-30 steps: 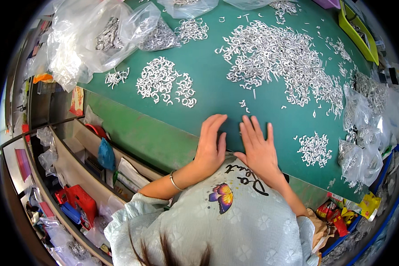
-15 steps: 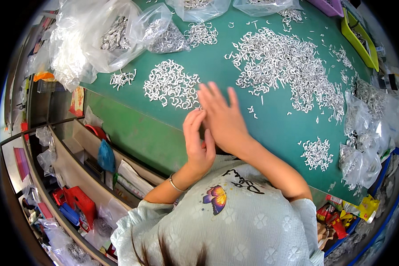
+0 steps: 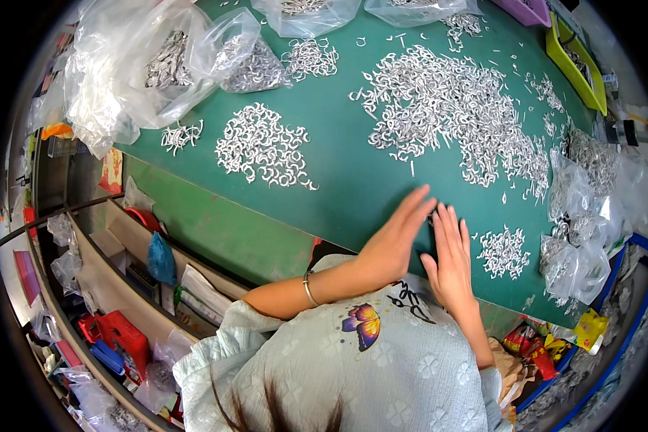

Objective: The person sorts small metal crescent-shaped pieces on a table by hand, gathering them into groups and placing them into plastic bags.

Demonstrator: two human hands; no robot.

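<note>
Green desk (image 3: 345, 191): spread w/ crescent-shaped silvery metal pcs (image 3: 410, 93), in separate piles.
L hand (image 3: 394, 241): over near edge of desk, just beside R hand; fingers straight & close together, slanting fwd-right, released.
R hand (image 3: 450, 259): palm down, low over desk; fingers extended fwd, thumb out twd L hand, released. Can't tell what's under palm.
Btwn hands: small dark-looking bits (image 3: 433, 214) by the fingertips, mostly hidden; exact shape & no. unclear.
Largest heap (image 3: 475, 122): fwd of both hands, trailing off to the right; thin straight pin (image 3: 412, 168) just off its near side.
Left pile (image 3: 259, 147): mid-size, loosely spread, well apart from L hand.
Right pile (image 3: 504, 252): small, near R hand on its outer side, not touching.
Far-left cluster (image 3: 182, 137): few pcs, near big clear plastic bag (image 3: 108, 86).
Back pile (image 3: 311, 59): beside a smaller clear bag (image 3: 252, 68) w/ metal pcs inside.
Right-edge bags (image 3: 576, 270): clear plastic, pcs inside.
Far right corner: yellow-green bin (image 3: 579, 65) & purple bin (image 3: 524, 11).
L wrist: silvery bangle (image 3: 309, 288).
Clothing: pale-blue top w/ butterfly print (image 3: 362, 326).
Left shelving: red plastic bin (image 3: 124, 338), blue plastic bag (image 3: 161, 259).
</note>
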